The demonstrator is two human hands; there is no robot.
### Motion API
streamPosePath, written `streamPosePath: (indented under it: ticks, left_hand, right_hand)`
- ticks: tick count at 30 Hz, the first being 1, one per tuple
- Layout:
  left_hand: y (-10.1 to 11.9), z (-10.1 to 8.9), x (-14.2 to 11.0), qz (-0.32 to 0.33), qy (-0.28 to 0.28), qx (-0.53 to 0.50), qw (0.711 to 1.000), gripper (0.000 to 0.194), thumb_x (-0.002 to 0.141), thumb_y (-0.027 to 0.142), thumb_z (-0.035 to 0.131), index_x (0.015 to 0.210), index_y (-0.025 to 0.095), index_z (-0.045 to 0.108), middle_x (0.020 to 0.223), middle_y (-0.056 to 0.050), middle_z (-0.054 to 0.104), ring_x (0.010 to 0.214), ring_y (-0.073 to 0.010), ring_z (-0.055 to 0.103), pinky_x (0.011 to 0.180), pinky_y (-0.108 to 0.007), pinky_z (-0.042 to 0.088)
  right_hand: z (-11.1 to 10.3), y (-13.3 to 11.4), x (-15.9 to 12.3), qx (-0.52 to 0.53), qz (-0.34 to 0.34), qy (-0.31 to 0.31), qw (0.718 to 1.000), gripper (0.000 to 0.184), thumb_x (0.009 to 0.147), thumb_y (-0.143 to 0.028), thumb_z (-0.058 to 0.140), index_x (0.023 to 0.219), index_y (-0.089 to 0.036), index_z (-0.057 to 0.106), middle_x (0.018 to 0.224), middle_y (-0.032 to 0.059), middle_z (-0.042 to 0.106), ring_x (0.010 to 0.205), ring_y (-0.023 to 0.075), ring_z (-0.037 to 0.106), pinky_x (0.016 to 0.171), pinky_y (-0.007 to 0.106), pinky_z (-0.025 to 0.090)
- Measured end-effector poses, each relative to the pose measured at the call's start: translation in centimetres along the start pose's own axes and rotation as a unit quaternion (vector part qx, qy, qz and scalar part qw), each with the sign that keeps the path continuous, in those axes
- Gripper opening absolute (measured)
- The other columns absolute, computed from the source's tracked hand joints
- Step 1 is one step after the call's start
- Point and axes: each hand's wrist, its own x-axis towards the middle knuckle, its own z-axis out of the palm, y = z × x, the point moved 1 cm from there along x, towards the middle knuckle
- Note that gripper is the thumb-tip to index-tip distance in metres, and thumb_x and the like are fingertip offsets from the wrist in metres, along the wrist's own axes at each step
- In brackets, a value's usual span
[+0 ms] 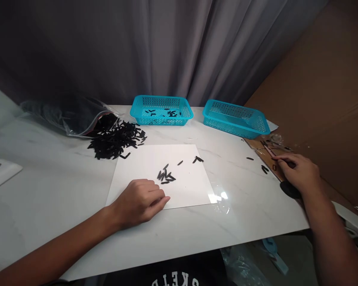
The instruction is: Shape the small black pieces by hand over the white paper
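Observation:
My left hand (141,200) rests on the near edge of a white sheet (164,174), fingers curled loosely together, just below a small cluster of black slivers (166,176). A few more black slivers (197,159) lie further back on the sheet. My right hand (298,171) lies at the table's right edge, fingers curled over a dark object (290,190), with the fingertips near small items on a brown board (271,153). What the right hand grips is mostly hidden.
A big heap of black slivers (116,139) spills from a clear zip bag (74,117) at back left. Two teal baskets stand at the back: the left one (161,110) holds a few slivers, the right one (235,119) looks bare. Cardboard (322,87) stands at right.

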Motion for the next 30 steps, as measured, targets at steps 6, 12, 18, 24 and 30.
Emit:
streamPosePath:
  ticks: [6,12,18,24,30]
  left_hand:
    - [-0.2,0.1,0.1,-0.006,0.007,-0.001,1.000,0.033,0.097,0.022,0.051,0.065,0.017,0.059,0.056,0.002,0.056,0.053,-0.0126,0.045,0.054,-0.030,0.030]
    - [-0.1,0.1,0.1,-0.011,0.027,-0.003,1.000,0.034,0.097,0.022,0.051,0.064,0.017,0.057,0.055,0.002,0.055,0.052,-0.0123,0.044,0.054,-0.029,0.030]
    - [0.0,0.0,0.3,-0.025,0.043,0.002,0.999,0.034,0.096,0.022,0.050,0.063,0.017,0.056,0.055,0.002,0.054,0.052,-0.0121,0.045,0.053,-0.028,0.031]
    - [0.0,-0.1,0.2,-0.030,0.042,0.002,0.999,0.032,0.095,0.021,0.051,0.065,0.017,0.058,0.056,0.001,0.057,0.053,-0.0126,0.049,0.054,-0.027,0.034]
    - [0.1,-0.2,0.3,-0.027,0.041,0.002,0.999,0.032,0.095,0.019,0.051,0.063,0.017,0.057,0.055,0.000,0.056,0.052,-0.0128,0.047,0.053,-0.027,0.032]
  right_hand:
    - [1.7,2.8,1.3,-0.084,0.052,0.157,0.983,0.029,0.091,-0.035,0.042,0.094,-0.022,0.069,0.107,0.0170,0.066,0.116,0.0461,0.054,0.094,0.061,0.039]
    - [0.6,0.1,0.8,-0.099,0.014,0.202,0.974,0.032,0.092,-0.031,0.039,0.098,-0.024,0.070,0.105,0.0161,0.070,0.114,0.0459,0.056,0.091,0.060,0.042]
    - [-0.1,-7.3,2.1,-0.070,-0.069,0.145,0.985,0.021,0.095,-0.036,0.049,0.097,-0.030,0.069,0.100,0.0098,0.070,0.104,0.0364,0.062,0.085,0.049,0.048]
    - [4.2,-17.4,4.2,0.093,-0.212,-0.086,0.969,0.024,0.094,-0.032,0.056,0.112,-0.025,0.070,0.119,0.0118,0.065,0.109,0.0305,0.061,0.094,0.048,0.046]
    - [8.5,-19.2,7.0,0.151,-0.200,-0.155,0.955,0.014,0.089,-0.024,0.061,0.095,-0.021,0.073,0.101,0.0093,0.064,0.084,0.0219,0.060,0.080,0.037,0.048]
